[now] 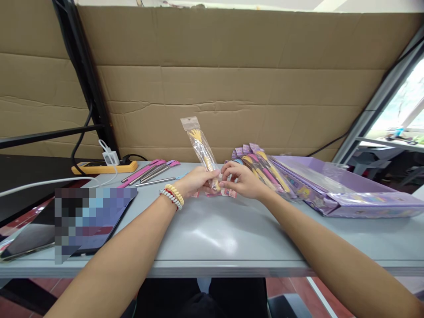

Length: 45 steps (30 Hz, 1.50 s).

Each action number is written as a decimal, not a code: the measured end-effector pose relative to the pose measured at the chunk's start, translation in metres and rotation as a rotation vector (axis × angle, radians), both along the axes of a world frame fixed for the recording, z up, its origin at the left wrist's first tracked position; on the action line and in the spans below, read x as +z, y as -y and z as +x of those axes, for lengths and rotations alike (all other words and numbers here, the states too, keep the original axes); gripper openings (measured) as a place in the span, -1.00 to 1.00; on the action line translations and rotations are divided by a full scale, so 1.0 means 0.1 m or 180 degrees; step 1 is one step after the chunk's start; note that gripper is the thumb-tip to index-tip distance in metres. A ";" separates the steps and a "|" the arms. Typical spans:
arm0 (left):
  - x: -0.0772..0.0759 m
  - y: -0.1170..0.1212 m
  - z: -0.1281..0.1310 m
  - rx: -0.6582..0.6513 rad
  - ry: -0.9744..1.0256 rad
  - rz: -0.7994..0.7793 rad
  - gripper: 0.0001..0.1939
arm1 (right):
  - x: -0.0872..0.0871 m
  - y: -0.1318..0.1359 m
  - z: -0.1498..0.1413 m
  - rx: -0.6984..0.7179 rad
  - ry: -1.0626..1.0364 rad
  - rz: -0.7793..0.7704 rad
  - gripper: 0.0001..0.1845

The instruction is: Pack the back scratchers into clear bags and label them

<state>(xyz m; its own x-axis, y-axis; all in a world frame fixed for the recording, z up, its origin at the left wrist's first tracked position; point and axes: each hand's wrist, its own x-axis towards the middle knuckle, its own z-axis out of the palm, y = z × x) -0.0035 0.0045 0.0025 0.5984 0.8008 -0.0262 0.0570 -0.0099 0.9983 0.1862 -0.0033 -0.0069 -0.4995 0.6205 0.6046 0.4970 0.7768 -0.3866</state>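
Note:
My left hand [198, 180] grips the lower part of a yellow back scratcher [207, 160] with a small hand-shaped head. It stands tilted, head up, inside a clear plastic bag [194, 126] with a hang-hole tab at the top. My right hand [241, 179] is at the bag's lower end, its thumb and index finger pinched together there; the exact grip is partly hidden. Small red-and-white labels [228, 193] lie on the table just below my hands. Left of them rest several loose pink back scratchers [149, 170] with metal rods, and a light-blue one [181, 176] partly behind my left hand.
Several bagged back scratchers [265, 170] lie in a pile to the right, against an open purple box [338, 201]. At left are a yellow power strip [106, 167] with a white charger, a tablet [109, 221] and a phone [29, 236]. Cardboard [232, 88] walls the back.

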 end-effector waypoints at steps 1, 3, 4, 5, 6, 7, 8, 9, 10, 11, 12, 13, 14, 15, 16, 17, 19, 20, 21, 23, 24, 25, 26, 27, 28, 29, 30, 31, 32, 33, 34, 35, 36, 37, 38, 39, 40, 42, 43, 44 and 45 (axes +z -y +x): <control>-0.01 -0.01 0.00 -0.0036 0.0098 0.0005 -0.55 | 0.00 0.00 0.00 0.0004 -0.0026 -0.0071 -0.70; -0.02 -0.02 0.01 -0.0191 0.0227 0.0107 -0.51 | 0.01 0.00 0.00 -0.0023 -0.0070 -0.0196 -0.69; -0.02 -0.01 0.01 -0.0278 0.0253 0.0192 -0.54 | 0.01 0.01 0.00 -0.0065 -0.0093 -0.0246 -0.68; -0.03 -0.01 0.02 -0.0332 0.0245 0.0283 -0.59 | 0.01 0.02 -0.01 -0.0126 -0.0126 -0.0298 -0.67; -0.03 0.00 0.03 -0.0329 0.0223 0.0358 -0.65 | 0.01 0.02 -0.02 -0.0195 -0.0170 -0.0364 -0.66; -0.02 0.02 0.04 -0.0264 0.0211 0.0408 -0.71 | 0.01 0.03 -0.03 -0.0265 -0.0221 -0.0454 -0.64; -0.02 0.03 0.05 -0.0165 0.0207 0.0433 -0.77 | 0.01 0.04 -0.04 -0.0326 -0.0280 -0.0563 -0.62; -0.01 0.05 0.06 -0.0056 0.0189 0.0434 -0.82 | 0.01 0.05 -0.05 -0.0376 -0.0339 -0.0671 -0.59; 0.00 0.07 0.06 0.0033 0.0163 0.0421 -0.85 | 0.00 0.05 -0.06 -0.0414 -0.0395 -0.0759 -0.57; 0.01 0.08 0.07 0.0090 0.0133 0.0399 -0.88 | 0.00 0.05 -0.07 -0.0431 -0.0449 -0.0822 -0.56; 0.02 0.10 0.07 0.0101 0.0108 0.0376 -0.89 | -0.01 0.05 -0.08 -0.0424 -0.0515 -0.0871 -0.54; 0.02 0.11 0.07 0.0077 0.0077 0.0356 -0.90 | -0.01 0.04 -0.08 -0.0395 -0.0599 -0.0924 -0.54; 0.03 0.11 0.07 0.0046 0.0058 0.0339 -0.91 | -0.02 0.03 -0.08 -0.0350 -0.0695 -0.0992 -0.53; 0.03 0.12 0.07 0.0025 0.0039 0.0331 -0.93 | -0.03 0.02 -0.08 -0.0293 -0.0799 -0.1080 -0.52; 0.03 0.12 0.07 0.0013 0.0015 0.0330 -0.93 | -0.04 0.01 -0.07 -0.0235 -0.0901 -0.1184 -0.50; 0.03 0.11 0.07 0.0019 -0.0015 0.0331 -0.92 | -0.05 0.00 -0.07 -0.0182 -0.0986 -0.1289 -0.48; 0.02 0.10 0.07 0.0093 0.0001 0.0339 -0.89 | -0.05 -0.01 -0.06 -0.0103 -0.1087 -0.1432 -0.45; 0.02 0.08 0.06 0.0145 0.0082 0.0351 -0.86 | -0.05 -0.01 -0.05 -0.0083 -0.1110 -0.1451 -0.44; 0.02 0.06 0.06 0.0210 0.0209 0.0374 -0.83 | -0.05 -0.01 -0.05 -0.0081 -0.1123 -0.1440 -0.44; 0.02 0.02 0.05 0.0427 0.0489 0.0470 -0.79 | -0.04 0.00 -0.05 -0.0118 -0.1146 -0.1358 -0.43; 0.02 0.00 0.04 0.0577 0.0577 0.0524 -0.78 | -0.04 0.00 -0.05 -0.0157 -0.1144 -0.1311 -0.44; 0.02 -0.02 0.03 0.0736 0.0612 0.0568 -0.78 | -0.03 0.00 -0.04 -0.0212 -0.1124 -0.1261 -0.45; 0.02 -0.04 0.02 0.0901 0.0609 0.0606 -0.79 | -0.03 0.00 -0.03 -0.0292 -0.1073 -0.1194 -0.48; 0.02 -0.05 0.01 0.1054 0.0577 0.0642 -0.81 | -0.02 0.00 -0.02 -0.0405 -0.0967 -0.1104 -0.51; 0.02 -0.07 0.00 0.1186 0.0535 0.0676 -0.82 | -0.02 -0.01 0.00 -0.0548 -0.0787 -0.0987 -0.56; 0.01 -0.08 -0.01 0.1288 0.0496 0.0708 -0.84 | -0.01 -0.02 0.03 -0.0706 -0.0523 -0.0867 -0.61; 0.00 -0.10 -0.01 0.1355 0.0462 0.0745 -0.85 | 0.00 -0.03 0.06 -0.0861 -0.0192 -0.0768 -0.65; -0.01 -0.11 -0.02 0.1386 0.0429 0.0792 -0.85 | 0.00 -0.04 0.09 -0.1001 0.0184 -0.0710 -0.69; -0.01 -0.12 -0.02 0.1388 0.0406 0.0840 -0.84 | 0.01 -0.06 0.13 -0.1118 0.0569 -0.0706 -0.71; -0.02 -0.13 -0.03 0.1372 0.0384 0.0881 -0.84 | 0.01 -0.07 0.16 -0.1206 0.0924 -0.0759 -0.71; -0.03 -0.14 -0.03 0.1358 0.0360 0.0907 -0.83 | 0.01 -0.08 0.19 -0.1273 0.1218 -0.0860 -0.68; -0.03 -0.15 -0.03 0.1354 0.0329 0.0914 -0.82 | 0.01 -0.09 0.22 -0.1329 0.1439 -0.0986 -0.65; -0.04 -0.15 -0.03 0.1356 0.0300 0.0903 -0.81 | 0.01 -0.10 0.24 -0.1386 0.1585 -0.1110 -0.60; -0.04 -0.15 -0.02 0.1358 0.0272 0.0881 -0.81 | 0.00 -0.11 0.25 -0.1438 0.1668 -0.1222 -0.56; -0.04 -0.15 -0.02 0.1352 0.0239 0.0859 -0.80 | 0.00 -0.11 0.26 -0.1486 0.1706 -0.1310 -0.54; -0.04 -0.15 -0.02 0.1345 0.0203 0.0839 -0.80 | 0.00 -0.12 0.26 -0.1520 0.1720 -0.1373 -0.53; -0.04 -0.15 -0.02 0.1327 0.0159 0.0821 -0.80 | 0.00 -0.12 0.26 -0.1540 0.1725 -0.1415 -0.52; -0.05 -0.14 -0.02 0.1251 0.0047 0.0759 -0.81 | 0.00 -0.12 0.25 -0.1522 0.1734 -0.1468 -0.53; -0.05 -0.14 -0.02 0.1210 -0.0016 0.0724 -0.82 | 0.00 -0.12 0.24 -0.1489 0.1738 -0.1475 -0.53; -0.06 -0.15 -0.02 0.1173 -0.0066 0.0698 -0.83 | 0.00 -0.12 0.24 -0.1451 0.1726 -0.1455 -0.54; -0.07 -0.15 -0.03 0.1150 -0.0101 0.0695 -0.85 | 0.00 -0.12 0.23 -0.1411 0.1695 -0.1396 -0.55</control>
<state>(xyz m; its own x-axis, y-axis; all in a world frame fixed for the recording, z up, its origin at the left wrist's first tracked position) -0.0061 0.0196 -0.0042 0.2797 0.9477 0.1534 0.1262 -0.1947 0.9727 0.2097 0.0090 -0.0071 -0.3040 0.9526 0.0123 0.9250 0.2983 -0.2352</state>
